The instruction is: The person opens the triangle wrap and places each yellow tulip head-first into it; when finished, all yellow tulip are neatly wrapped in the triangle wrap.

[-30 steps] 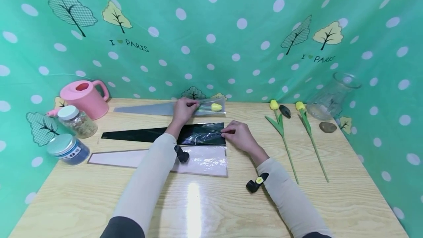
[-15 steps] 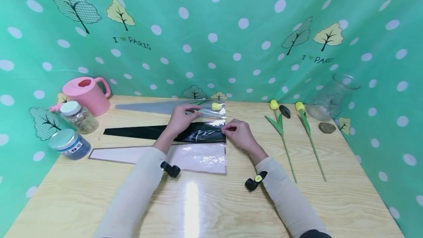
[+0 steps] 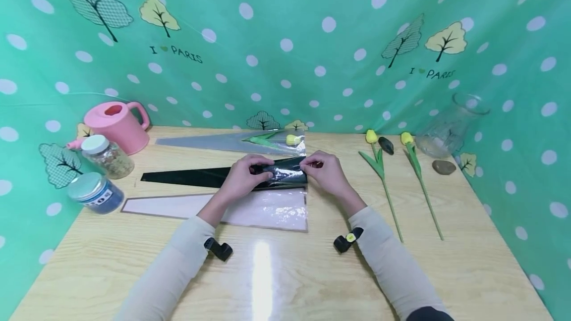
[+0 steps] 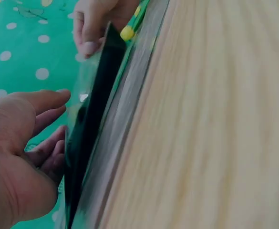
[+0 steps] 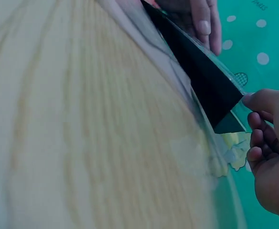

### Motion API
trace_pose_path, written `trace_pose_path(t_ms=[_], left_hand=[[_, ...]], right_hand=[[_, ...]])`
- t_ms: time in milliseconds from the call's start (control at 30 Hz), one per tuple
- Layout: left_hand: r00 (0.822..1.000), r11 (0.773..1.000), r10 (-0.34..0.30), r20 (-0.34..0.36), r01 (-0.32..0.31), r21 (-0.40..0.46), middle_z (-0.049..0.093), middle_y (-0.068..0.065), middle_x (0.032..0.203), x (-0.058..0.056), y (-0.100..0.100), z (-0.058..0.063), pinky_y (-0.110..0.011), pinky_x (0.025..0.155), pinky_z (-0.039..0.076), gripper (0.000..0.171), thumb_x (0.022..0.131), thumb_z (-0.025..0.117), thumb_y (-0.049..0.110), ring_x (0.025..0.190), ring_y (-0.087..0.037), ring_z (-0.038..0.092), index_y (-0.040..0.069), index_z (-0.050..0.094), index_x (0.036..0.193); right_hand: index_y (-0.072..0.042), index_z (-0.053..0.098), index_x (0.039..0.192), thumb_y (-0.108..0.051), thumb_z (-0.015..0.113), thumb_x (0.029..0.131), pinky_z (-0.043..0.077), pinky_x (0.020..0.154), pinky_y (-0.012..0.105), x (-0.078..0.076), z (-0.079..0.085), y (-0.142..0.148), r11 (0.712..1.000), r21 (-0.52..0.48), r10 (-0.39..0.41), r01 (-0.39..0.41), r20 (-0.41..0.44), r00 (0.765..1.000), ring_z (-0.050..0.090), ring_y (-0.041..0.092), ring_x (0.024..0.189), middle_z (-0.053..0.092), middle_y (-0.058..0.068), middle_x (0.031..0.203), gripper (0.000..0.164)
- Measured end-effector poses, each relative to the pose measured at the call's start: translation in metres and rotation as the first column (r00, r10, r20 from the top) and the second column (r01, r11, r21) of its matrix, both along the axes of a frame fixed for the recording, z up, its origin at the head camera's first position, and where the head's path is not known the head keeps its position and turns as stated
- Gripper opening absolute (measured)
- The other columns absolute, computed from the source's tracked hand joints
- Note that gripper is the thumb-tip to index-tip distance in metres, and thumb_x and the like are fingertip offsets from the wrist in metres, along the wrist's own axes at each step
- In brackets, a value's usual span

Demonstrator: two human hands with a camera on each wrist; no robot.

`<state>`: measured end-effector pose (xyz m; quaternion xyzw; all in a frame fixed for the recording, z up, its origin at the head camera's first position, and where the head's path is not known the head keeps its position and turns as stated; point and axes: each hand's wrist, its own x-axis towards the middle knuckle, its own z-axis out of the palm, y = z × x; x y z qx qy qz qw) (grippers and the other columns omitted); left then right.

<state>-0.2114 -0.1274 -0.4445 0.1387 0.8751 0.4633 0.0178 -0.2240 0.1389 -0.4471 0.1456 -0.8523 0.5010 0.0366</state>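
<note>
Blk sleeve [image 5: 203, 76] tilted up in wrist cams, less clear in head.

Pink watering can [image 3: 125, 135] behind white-lidded jar [image 3: 112, 160], blue jar [image 3: 103, 199].

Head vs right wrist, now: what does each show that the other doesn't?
Only head: the clear glass vase, the black stone, the brown oval stone and two loose yellow tulips with green stems.
Only right wrist: the palm side of the right hand, and the black plastic sleeve from low down.
Both: that hand pinching the sleeve's end, the left hand at it, the pale pink sleeve, wood-grain table and green white-dotted cloth.
</note>
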Motion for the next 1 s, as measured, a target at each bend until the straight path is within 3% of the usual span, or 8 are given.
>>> trace_pose_path(t_ms=[400, 767, 1000], left_hand=[[0.998, 1.0, 0.025, -0.052, -0.024, 0.018, 0.069, -0.002, 0.13, -0.002, -0.002, -0.009, -0.045, 0.098, 0.053, 0.027, 0.094, 0.078, 0.025, 0.125, -0.025, 0.062, 0.023, 0.078, 0.12], [0.996, 0.998, 0.058, -0.072, -0.055, 0.039, 0.073, -0.002, 0.119, -0.004, -0.002, -0.021, -0.035, 0.089, 0.05, 0.015, 0.093, 0.079, 0.024, 0.116, -0.023, 0.065, 0.022, 0.083, 0.108], [0.995, 0.994, 0.077, -0.063, -0.072, 0.085, 0.074, -0.003, 0.117, -0.002, -0.005, -0.02, -0.033, 0.089, 0.051, 0.015, 0.094, 0.078, 0.025, 0.114, -0.022, 0.067, 0.021, 0.083, 0.107]], right_hand=[[-0.008, 0.08, 0.098, -0.008, 0.079, 0.091, 0.05, 0.066, 0.019, 0.004, 0.012, -0.002, 0.997, -0.068, 0.029, -0.03, -0.024, 0.999, 0.06, 0.019, 0.08, 0.072, 0.01, 0.094, 0.007], [-0.007, 0.08, 0.098, -0.008, 0.079, 0.09, 0.05, 0.067, 0.019, 0.006, 0.01, -0.006, 0.997, -0.074, 0.022, -0.023, -0.02, 1.0, 0.059, 0.017, 0.08, 0.07, 0.008, 0.092, 0.008], [-0.007, 0.079, 0.106, -0.009, 0.076, 0.093, 0.053, 0.076, 0.019, 0.015, 0.012, -0.006, 0.993, -0.12, -0.014, 0.017, 0.031, 0.999, 0.062, 0.016, 0.089, 0.073, 0.01, 0.103, 0.014]])
